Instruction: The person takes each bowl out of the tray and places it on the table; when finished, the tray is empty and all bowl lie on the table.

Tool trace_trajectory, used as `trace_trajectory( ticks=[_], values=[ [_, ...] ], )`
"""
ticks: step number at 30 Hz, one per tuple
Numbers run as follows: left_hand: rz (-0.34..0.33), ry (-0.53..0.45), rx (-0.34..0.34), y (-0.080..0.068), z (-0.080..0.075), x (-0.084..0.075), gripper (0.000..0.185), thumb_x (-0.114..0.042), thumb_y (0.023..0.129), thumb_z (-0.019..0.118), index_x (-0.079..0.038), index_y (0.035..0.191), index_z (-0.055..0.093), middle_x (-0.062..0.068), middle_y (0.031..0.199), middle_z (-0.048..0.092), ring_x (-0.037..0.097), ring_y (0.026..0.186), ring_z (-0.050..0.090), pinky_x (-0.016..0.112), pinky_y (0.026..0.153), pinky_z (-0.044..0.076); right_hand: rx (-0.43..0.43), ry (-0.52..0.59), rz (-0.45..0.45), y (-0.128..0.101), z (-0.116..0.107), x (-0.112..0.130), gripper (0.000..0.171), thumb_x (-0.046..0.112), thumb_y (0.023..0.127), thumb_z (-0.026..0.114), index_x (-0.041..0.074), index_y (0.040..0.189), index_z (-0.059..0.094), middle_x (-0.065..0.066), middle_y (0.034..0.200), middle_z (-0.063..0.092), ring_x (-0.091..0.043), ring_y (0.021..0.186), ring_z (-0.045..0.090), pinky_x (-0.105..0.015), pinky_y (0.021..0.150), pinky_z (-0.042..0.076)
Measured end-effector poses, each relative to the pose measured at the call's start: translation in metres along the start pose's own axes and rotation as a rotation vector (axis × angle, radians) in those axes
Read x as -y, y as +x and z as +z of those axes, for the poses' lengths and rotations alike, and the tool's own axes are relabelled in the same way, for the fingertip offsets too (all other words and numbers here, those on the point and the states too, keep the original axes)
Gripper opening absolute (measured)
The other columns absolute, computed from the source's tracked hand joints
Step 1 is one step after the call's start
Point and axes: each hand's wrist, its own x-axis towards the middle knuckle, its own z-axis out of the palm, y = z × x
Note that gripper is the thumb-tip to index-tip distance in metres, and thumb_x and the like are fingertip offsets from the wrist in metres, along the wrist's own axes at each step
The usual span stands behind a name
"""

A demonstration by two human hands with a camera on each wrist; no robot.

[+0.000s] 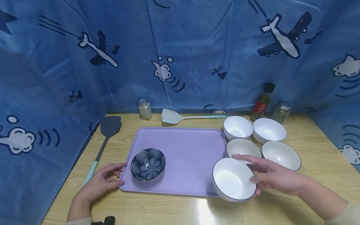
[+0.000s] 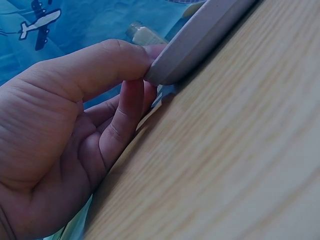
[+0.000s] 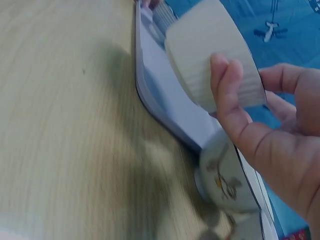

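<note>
A white bowl with a dark rim [image 1: 234,179] is held tilted in my right hand [image 1: 277,176], thumb at the rim and fingers round its outer wall. It overlaps the tray's near right corner in the head view; the right wrist view shows its ribbed outside [image 3: 210,55] raised above the table. My left hand [image 1: 102,178] pinches the left edge of the lilac tray [image 1: 188,156], thumb on top and fingers beneath, as the left wrist view shows. On the tray's left side sits a dark blue patterned bowl [image 1: 150,170], right beside that hand.
Several white bowls [image 1: 268,130] stand at the tray's right. Behind them are a dark-capped sauce bottle [image 1: 261,104] and a spice jar [image 1: 281,112]. A pale spatula [image 1: 172,117] and a shaker [image 1: 145,110] lie along the back; a dark spatula [image 1: 110,126] rests at the left.
</note>
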Motion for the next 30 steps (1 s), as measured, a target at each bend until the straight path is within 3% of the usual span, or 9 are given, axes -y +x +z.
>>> trace_trajectory(
  ticks=[4, 11, 20, 30],
  values=[
    [-0.008, 0.006, -0.002, 0.000, 0.001, 0.000, 0.065, -0.020, 0.084, 0.081, -0.005, 0.142, 0.054, 0.016, 0.131, 0.053, 0.009, 0.098, 0.058, 0.022, 0.079, 0.053, 0.039, -0.050, -0.014, -0.015, -0.011, -0.001, 0.068, -0.007, 0.101, 0.041, 0.013, 0.160, 0.016, 0.000, 0.153, 0.040, -0.022, 0.088, 0.066, -0.047, 0.079, 0.058],
    [-0.008, 0.018, -0.011, 0.001, 0.000, -0.003, 0.065, -0.020, 0.083, 0.081, -0.007, 0.142, 0.055, 0.015, 0.130, 0.054, 0.009, 0.098, 0.057, 0.021, 0.079, 0.052, 0.029, -0.167, 0.009, -0.032, -0.020, -0.001, 0.069, -0.006, 0.101, 0.042, 0.012, 0.161, 0.015, 0.011, 0.156, 0.033, -0.021, 0.112, 0.057, -0.046, 0.076, 0.059],
    [-0.016, 0.028, -0.011, 0.002, 0.000, -0.004, 0.065, -0.020, 0.083, 0.082, -0.007, 0.141, 0.055, 0.014, 0.129, 0.054, 0.009, 0.098, 0.056, 0.021, 0.078, 0.052, 0.063, -0.174, 0.036, -0.041, -0.024, -0.002, 0.069, -0.006, 0.100, 0.041, 0.011, 0.161, 0.013, 0.008, 0.155, 0.033, -0.020, 0.115, 0.056, -0.044, 0.076, 0.059],
    [-0.031, 0.076, -0.033, 0.001, 0.001, -0.003, 0.065, -0.023, 0.083, 0.082, -0.009, 0.140, 0.057, 0.011, 0.125, 0.057, 0.009, 0.098, 0.056, 0.020, 0.079, 0.051, 0.060, -0.184, 0.072, -0.045, -0.027, -0.006, 0.069, -0.004, 0.102, 0.042, 0.011, 0.161, 0.010, 0.016, 0.155, 0.030, -0.023, 0.106, 0.063, -0.043, 0.079, 0.059]
  ],
)
